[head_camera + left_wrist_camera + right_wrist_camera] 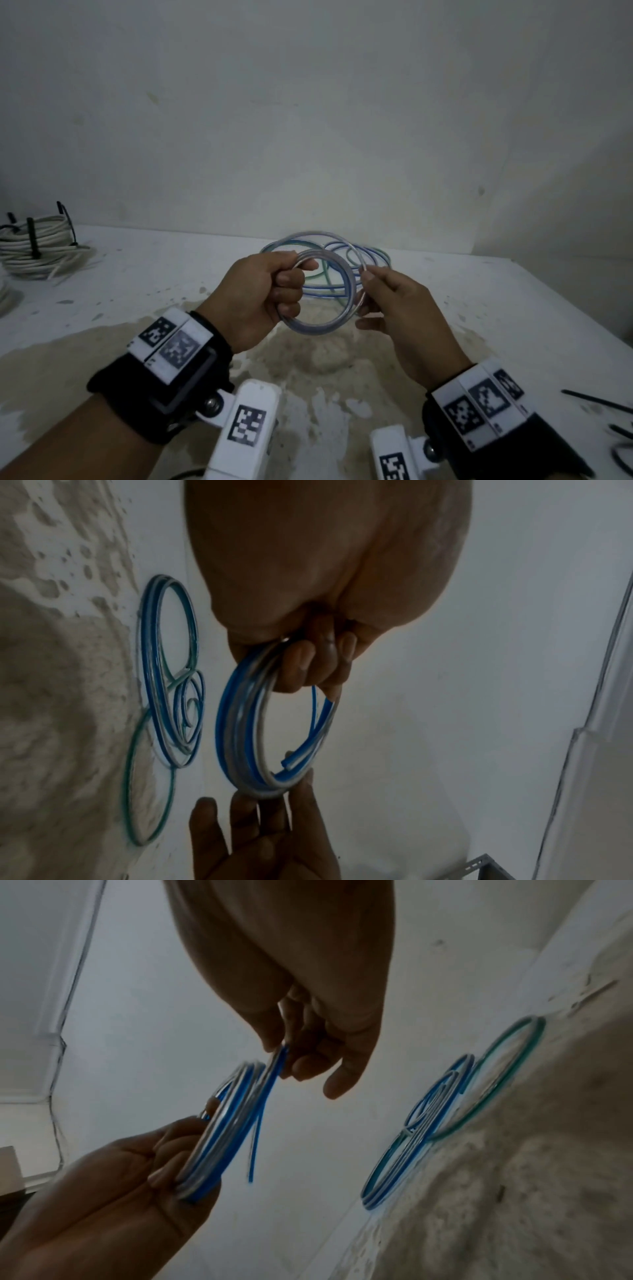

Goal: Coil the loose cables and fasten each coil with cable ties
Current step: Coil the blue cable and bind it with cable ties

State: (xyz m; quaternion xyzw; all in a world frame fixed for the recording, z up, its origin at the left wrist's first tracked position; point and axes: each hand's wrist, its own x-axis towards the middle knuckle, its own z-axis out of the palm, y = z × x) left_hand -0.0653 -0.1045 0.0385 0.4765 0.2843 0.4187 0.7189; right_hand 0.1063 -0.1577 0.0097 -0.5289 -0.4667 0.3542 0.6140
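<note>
Above the stained tabletop [102,291], the left hand [260,298] grips a round blue-and-white coil [318,329] of smooth cable while the right hand [394,308] pinches its opposite side.

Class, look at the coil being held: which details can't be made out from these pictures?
- Left hand fingers cover part of the blue-and-white coil in the head view.
- Loose end blurred in right wrist view.
- Black cable ties cut off by the head view's edge.

Glossy plastic coil [318,291] in my hands

Its blue-and-white sheath looks smooth; the table [479,308] under it is matt white, rough where stained.
</note>
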